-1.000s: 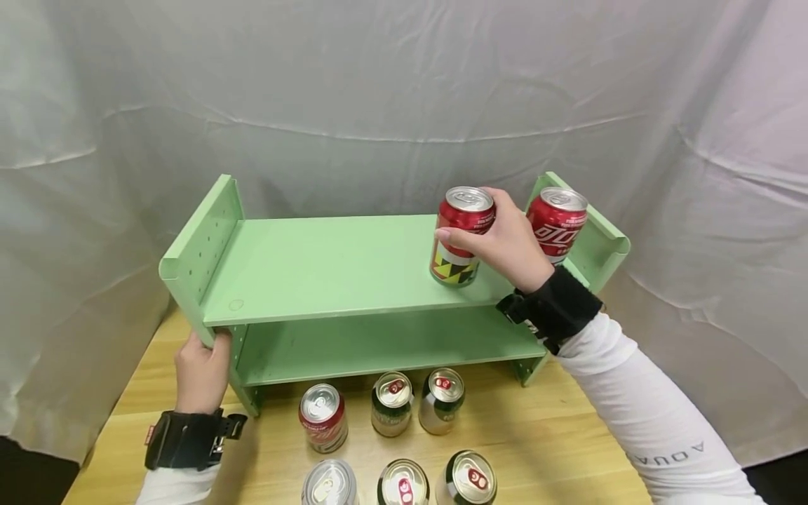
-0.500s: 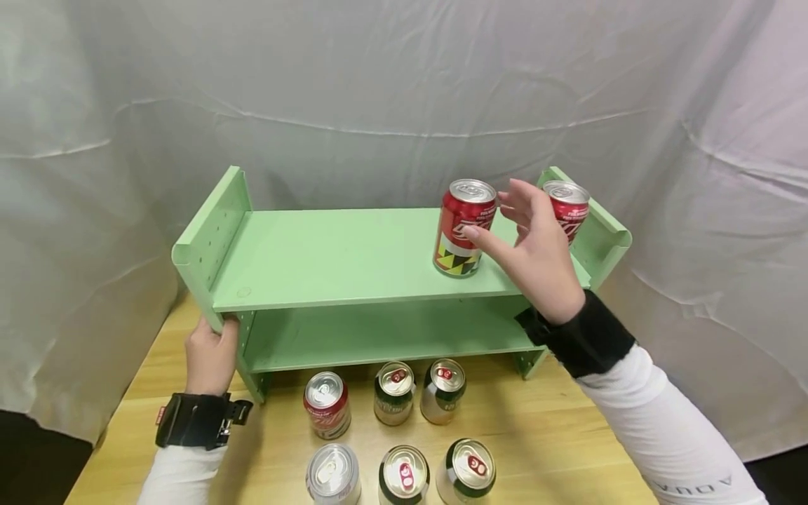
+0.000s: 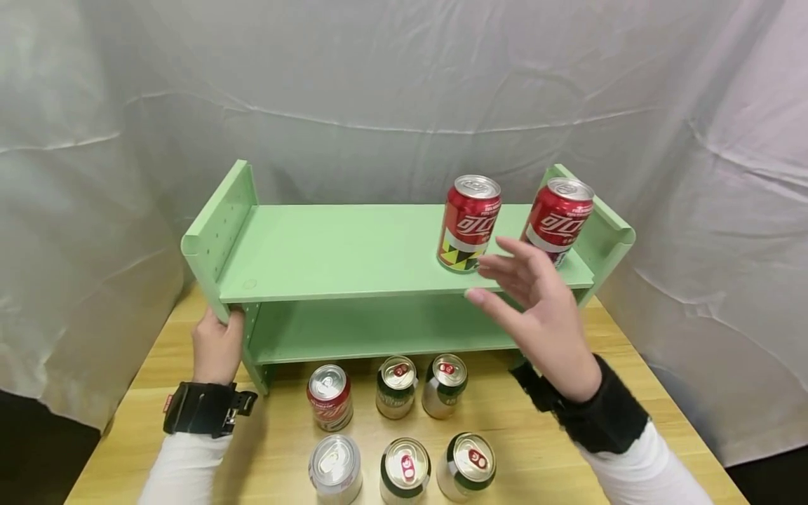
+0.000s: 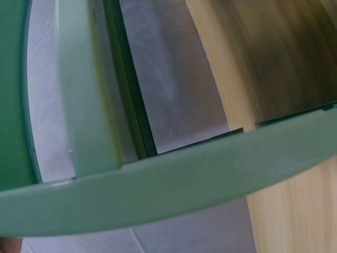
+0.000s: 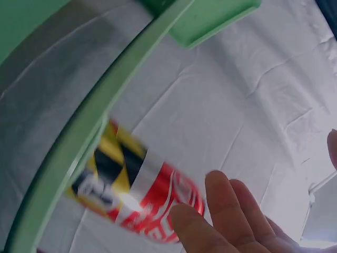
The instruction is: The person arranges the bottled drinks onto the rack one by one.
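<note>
White cloth behind green shelf (image 3: pixel 353 252). Right hand (image 3: pixel 536 308) spread, empty, just off the front edge near red can (image 3: pixel 468 223) upright on top. Left hand (image 3: pixel 217 347) grips the shelf's left corner.

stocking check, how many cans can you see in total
8. Two red cans stand on the top shelf at the right. Six stand on the table in two rows of three. None seems hidden.

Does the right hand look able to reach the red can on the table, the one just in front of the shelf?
Probably yes. The right hand is open and holds nothing, hovering in front of the green shelf. The red can stands below and to its left, top exposed, with nothing between them.
</note>
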`<action>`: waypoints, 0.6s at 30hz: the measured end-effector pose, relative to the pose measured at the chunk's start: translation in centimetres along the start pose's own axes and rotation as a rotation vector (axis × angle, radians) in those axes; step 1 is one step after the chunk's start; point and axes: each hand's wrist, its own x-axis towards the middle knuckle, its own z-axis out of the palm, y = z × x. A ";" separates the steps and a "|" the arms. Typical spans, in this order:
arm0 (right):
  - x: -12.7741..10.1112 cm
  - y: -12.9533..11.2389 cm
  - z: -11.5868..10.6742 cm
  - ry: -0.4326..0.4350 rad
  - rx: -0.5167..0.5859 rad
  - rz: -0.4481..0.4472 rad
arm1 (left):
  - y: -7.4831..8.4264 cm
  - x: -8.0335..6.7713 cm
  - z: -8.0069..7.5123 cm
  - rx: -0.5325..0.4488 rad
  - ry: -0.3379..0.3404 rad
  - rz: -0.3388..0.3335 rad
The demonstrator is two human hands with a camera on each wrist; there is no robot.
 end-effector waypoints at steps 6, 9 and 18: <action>-2.2 0.1 1.7 -0.064 0.055 -0.046 | -0.1 0.1 0.1 -0.004 -0.016 -0.011; -2.8 0.2 2.2 -0.103 0.064 -0.048 | -0.1 0.1 0.1 -0.004 -0.021 -0.014; -4.6 0.0 3.7 -0.165 0.069 -0.082 | -0.1 0.0 0.0 -0.006 -0.019 -0.007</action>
